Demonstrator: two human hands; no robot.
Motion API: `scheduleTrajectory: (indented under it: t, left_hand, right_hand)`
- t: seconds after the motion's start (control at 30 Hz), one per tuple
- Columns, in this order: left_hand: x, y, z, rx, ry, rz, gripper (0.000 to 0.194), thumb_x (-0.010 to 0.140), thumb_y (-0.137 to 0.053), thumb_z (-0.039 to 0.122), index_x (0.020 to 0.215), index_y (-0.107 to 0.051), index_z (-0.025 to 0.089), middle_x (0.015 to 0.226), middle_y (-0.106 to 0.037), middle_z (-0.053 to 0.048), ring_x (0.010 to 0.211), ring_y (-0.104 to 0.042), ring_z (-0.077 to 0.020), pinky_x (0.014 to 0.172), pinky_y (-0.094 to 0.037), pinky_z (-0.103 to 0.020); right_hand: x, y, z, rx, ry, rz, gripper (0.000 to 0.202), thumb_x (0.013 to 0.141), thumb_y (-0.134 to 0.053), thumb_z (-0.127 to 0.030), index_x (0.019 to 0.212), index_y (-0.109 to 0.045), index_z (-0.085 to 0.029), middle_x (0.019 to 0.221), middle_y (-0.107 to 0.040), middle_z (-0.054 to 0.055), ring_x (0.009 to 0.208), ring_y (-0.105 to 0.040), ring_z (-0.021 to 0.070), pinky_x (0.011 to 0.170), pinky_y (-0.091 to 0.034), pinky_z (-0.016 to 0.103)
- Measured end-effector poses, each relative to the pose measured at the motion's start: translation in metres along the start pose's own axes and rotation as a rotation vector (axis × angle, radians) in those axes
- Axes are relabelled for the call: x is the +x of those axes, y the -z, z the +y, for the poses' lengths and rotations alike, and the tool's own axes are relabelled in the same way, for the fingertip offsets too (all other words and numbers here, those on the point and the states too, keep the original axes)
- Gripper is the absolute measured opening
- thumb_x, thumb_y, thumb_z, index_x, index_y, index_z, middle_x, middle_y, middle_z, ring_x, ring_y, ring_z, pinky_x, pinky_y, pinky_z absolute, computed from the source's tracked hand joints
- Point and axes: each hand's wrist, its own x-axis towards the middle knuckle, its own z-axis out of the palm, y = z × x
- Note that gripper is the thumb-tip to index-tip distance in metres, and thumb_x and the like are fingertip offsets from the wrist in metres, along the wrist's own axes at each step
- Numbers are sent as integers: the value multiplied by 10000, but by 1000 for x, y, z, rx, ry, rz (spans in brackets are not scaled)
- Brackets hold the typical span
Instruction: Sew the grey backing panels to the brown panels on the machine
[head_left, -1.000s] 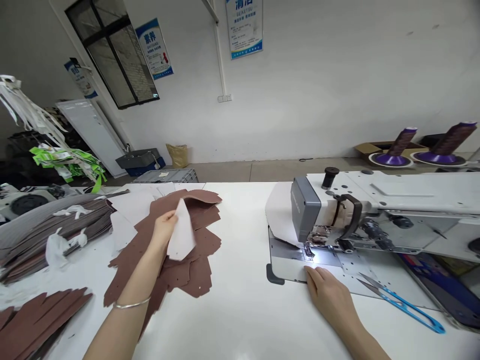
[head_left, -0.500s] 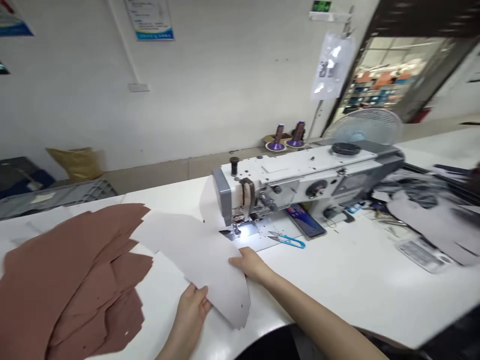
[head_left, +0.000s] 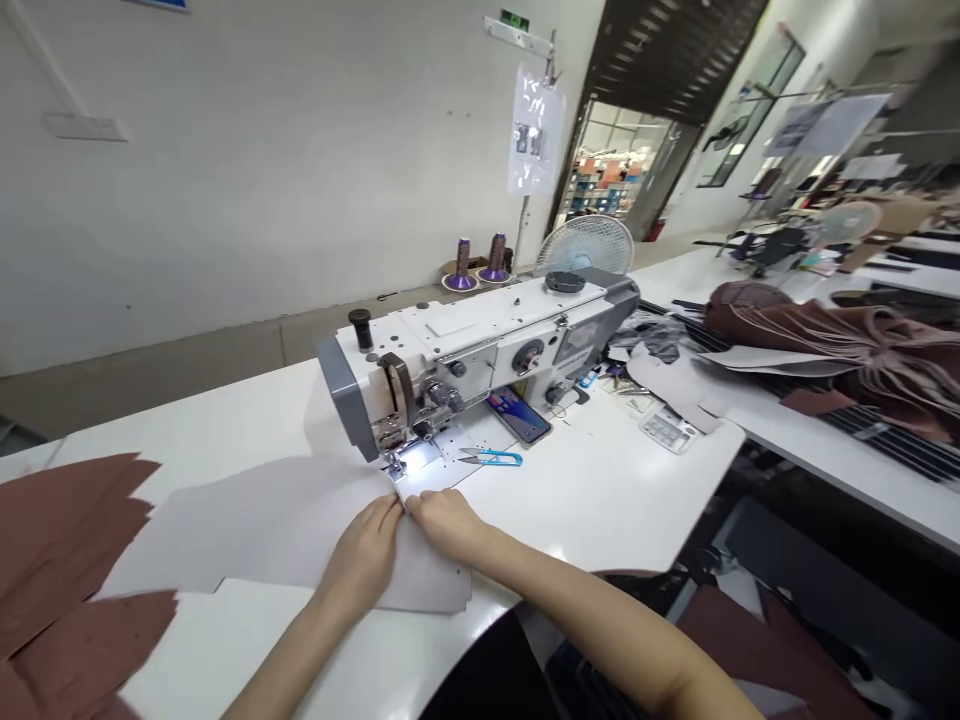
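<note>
A pale grey-white fabric panel (head_left: 285,520) stretches across the white table, its edge at the presser foot (head_left: 394,464) of a sewing machine (head_left: 480,345). My left hand (head_left: 364,550) lies over the panel just in front of the foot, fingers pinched on its edge. Close beside it on the right, my right hand (head_left: 448,525) has its fingers closed on the same edge, where the fabric is raised in a fold. The fingertips of both hands nearly meet. Blue-handled thread snips (head_left: 491,457) rest to the right of the needle area.
Brown cut pieces (head_left: 60,560) are piled at left. A phone (head_left: 521,415) lies under the machine arm. Behind stand two thread cones (head_left: 463,265) and a fan (head_left: 589,245). More brown pieces (head_left: 825,335) are stacked on the right-hand table, beyond a clear plastic case (head_left: 670,428).
The view has swung right. Both hands have moved closer together at the presser foot, and the panel has been turned and brought up to it, with its edge now pinched in a fold.
</note>
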Motion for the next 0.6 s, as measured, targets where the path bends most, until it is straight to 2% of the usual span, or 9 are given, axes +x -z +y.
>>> scheduleTrajectory:
  t: [0.1, 0.17, 0.23, 0.3, 0.4, 0.5, 0.6]
  left_hand:
    - [5, -16, -1, 219, -170, -18, 544, 809, -330, 25, 1287, -513, 210, 1247, -575, -115, 1132, -535, -240, 937, -464, -408]
    - [4, -16, 7, 359, -194, -60, 673, 755, -334, -46, 1340, -457, 263, 1221, -565, -117, 1075, -543, -246, 868, -474, -398]
    - [2, -13, 17, 482, -160, -124, 709, 727, -357, -60, 1344, -456, 276, 1119, -583, -130, 943, -568, -247, 751, -482, -373]
    - [3, -9, 25, 573, -101, -175, 650, 743, -378, -30, 1324, -489, 240, 958, -596, -133, 801, -569, -241, 645, -464, -353]
    - [9, -6, 23, 646, 7, -192, 533, 803, -363, 16, 1284, -532, 171, 810, -578, -115, 713, -554, -236, 586, -439, -341]
    - [18, -5, 9, 634, 69, -145, 460, 840, -337, 41, 1226, -572, 124, 850, -593, -133, 771, -561, -253, 621, -445, -366]
    - [25, -10, -4, 514, 19, -48, 415, 832, -334, 24, 1126, -618, 92, 1025, -608, -169, 945, -551, -265, 762, -452, -394]
  right_hand:
    - [-8, -1, 9, 93, -222, -29, 245, 890, -476, -277, 1046, -586, -125, 932, -691, 131, 831, -664, 247, 657, -459, 302]
    - [-14, 2, 11, 142, -290, -87, 280, 851, -535, -315, 1036, -597, -115, 946, -687, 148, 863, -660, 264, 661, -468, 308]
    - [-16, 5, 8, 129, -270, -132, 238, 831, -538, -244, 1027, -602, -125, 944, -684, 140, 861, -659, 262, 655, -476, 314]
    - [-12, 6, 0, 62, -215, -121, 205, 834, -494, -154, 1010, -595, -131, 914, -677, 128, 836, -656, 251, 642, -482, 321]
    - [4, -2, -11, -58, -140, 18, 203, 868, -415, -96, 1000, -567, -124, 905, -644, 130, 824, -631, 237, 611, -480, 316]
    - [22, -14, -11, -117, -56, 144, 207, 894, -369, -94, 1018, -532, -130, 922, -612, 121, 844, -599, 228, 577, -461, 294]
    - [30, -23, -3, -89, -59, 186, 144, 889, -409, -147, 978, -523, -154, 902, -606, 88, 801, -589, 210, 567, -430, 282]
